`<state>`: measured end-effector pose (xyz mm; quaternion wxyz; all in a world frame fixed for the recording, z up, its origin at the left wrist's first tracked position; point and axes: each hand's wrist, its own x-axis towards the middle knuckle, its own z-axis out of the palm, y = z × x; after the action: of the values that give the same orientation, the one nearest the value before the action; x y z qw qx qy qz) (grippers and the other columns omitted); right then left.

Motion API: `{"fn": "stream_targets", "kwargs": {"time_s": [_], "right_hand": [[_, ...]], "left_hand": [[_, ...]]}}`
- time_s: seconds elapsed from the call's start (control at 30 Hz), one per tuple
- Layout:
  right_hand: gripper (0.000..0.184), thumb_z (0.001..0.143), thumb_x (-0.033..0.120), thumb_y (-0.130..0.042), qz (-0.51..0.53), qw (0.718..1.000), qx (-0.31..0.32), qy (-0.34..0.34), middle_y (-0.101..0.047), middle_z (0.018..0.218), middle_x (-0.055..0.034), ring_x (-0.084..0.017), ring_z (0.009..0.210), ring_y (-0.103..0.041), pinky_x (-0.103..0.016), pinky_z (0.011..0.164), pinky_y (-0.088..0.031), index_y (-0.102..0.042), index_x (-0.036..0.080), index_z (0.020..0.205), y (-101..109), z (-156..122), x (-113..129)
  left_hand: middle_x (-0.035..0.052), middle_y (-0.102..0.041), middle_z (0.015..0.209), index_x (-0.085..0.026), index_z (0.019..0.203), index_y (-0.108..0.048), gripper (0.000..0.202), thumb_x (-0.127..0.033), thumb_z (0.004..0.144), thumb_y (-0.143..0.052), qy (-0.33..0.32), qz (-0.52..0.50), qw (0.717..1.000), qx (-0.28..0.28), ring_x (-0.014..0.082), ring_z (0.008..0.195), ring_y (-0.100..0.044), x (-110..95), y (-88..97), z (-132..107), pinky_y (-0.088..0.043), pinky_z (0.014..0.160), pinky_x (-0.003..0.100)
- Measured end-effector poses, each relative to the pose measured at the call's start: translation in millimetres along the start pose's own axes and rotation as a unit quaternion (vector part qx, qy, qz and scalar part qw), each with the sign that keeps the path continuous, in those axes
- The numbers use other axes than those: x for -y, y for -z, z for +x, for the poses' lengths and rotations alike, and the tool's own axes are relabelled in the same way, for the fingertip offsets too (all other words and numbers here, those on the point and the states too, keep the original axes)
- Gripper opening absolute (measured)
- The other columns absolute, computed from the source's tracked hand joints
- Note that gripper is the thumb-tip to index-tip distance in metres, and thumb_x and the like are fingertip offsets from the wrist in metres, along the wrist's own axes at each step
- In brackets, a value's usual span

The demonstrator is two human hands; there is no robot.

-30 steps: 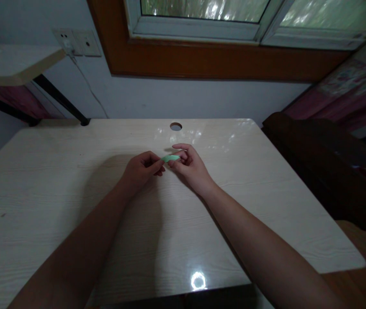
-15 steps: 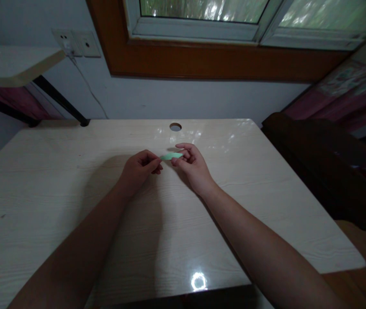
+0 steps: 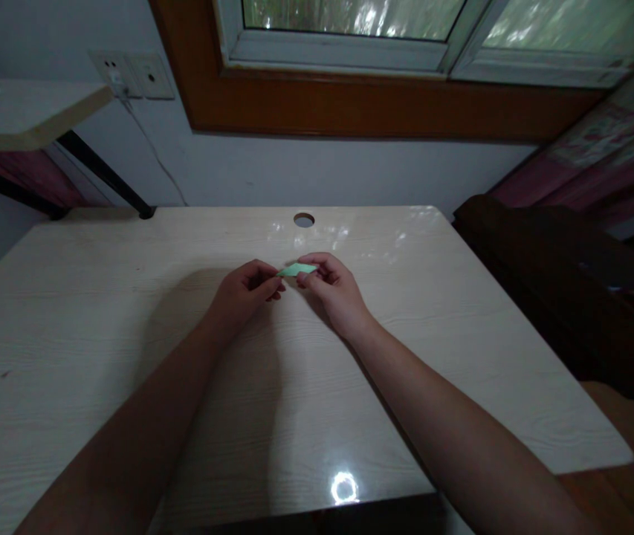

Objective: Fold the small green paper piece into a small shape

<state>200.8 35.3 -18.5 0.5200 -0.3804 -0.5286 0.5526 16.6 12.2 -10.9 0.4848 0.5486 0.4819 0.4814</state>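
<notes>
A small pale-green piece of folded paper (image 3: 297, 270) is held between my two hands, over the middle of the desk. My left hand (image 3: 247, 288) pinches its left tip between thumb and fingers. On the other side my right hand (image 3: 333, 286) grips the right end, thumb on the near side and index finger bent over the far side. Part of the right end is covered by my fingers. Both forearms reach in from the lower corners above the pale wood-grain desk (image 3: 339, 401).
Near the desk's back edge is a round cable hole (image 3: 304, 220). At the left a raised shelf (image 3: 32, 111) stands on black legs. A white cord (image 3: 154, 152) hangs from the wall socket (image 3: 127, 74). Dark furniture (image 3: 562, 297) sits right of the desk.
My right index finger has come down from its raised position towards the paper. The green paper has tilted slightly and shows a more peaked outline. My left hand has hardly moved.
</notes>
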Motion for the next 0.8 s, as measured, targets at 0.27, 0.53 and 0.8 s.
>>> {"fn": "stream_targets", "kwargs": {"time_s": [0.27, 0.53, 0.8], "right_hand": [[0.022, 0.076, 0.028, -0.074, -0.018, 0.999, 0.045, -0.01, -0.063, 0.076, 0.0028, -0.013, 0.069, -0.056, -0.031, 0.07, -0.045, -0.068, 0.023, 0.097, 1.3, -1.4, -3.7], [0.035, 0.074, 0.028, -0.077, 0.035, 0.999, 0.023, 0.013, -0.065, 0.075, 0.0049, -0.013, 0.071, -0.061, -0.031, 0.075, -0.049, -0.062, 0.026, 0.106, -2.1, -0.7, -0.5], [0.039, 0.071, 0.034, -0.082, 0.036, 0.999, 0.03, 0.009, -0.068, 0.074, 0.0048, -0.013, 0.069, -0.064, -0.031, 0.072, -0.05, -0.057, 0.025, 0.1, -3.0, -0.8, -4.2]], "left_hand": [[0.0032, -0.072, 0.075, -0.018, 0.082, -0.065, 0.026, -0.043, 0.081, -0.071, -0.002, 0.039, 0.999, 0.027, 0.0151, 0.068, -0.066, 0.2, 0.6, -0.5, -0.052, 0.068, 0.027], [0.0022, -0.073, 0.075, -0.018, 0.079, -0.069, 0.018, -0.034, 0.085, -0.064, -0.031, 0.17, 0.98, 0.101, 0.0152, 0.068, -0.065, -2.7, 1.0, -2.6, -0.047, 0.068, 0.025], [0.0024, -0.071, 0.074, -0.018, 0.076, -0.068, 0.03, -0.041, 0.091, -0.058, -0.053, 0.183, 0.977, 0.095, 0.016, 0.07, -0.064, -6.1, 1.9, -3.6, -0.047, 0.071, 0.026]]}}
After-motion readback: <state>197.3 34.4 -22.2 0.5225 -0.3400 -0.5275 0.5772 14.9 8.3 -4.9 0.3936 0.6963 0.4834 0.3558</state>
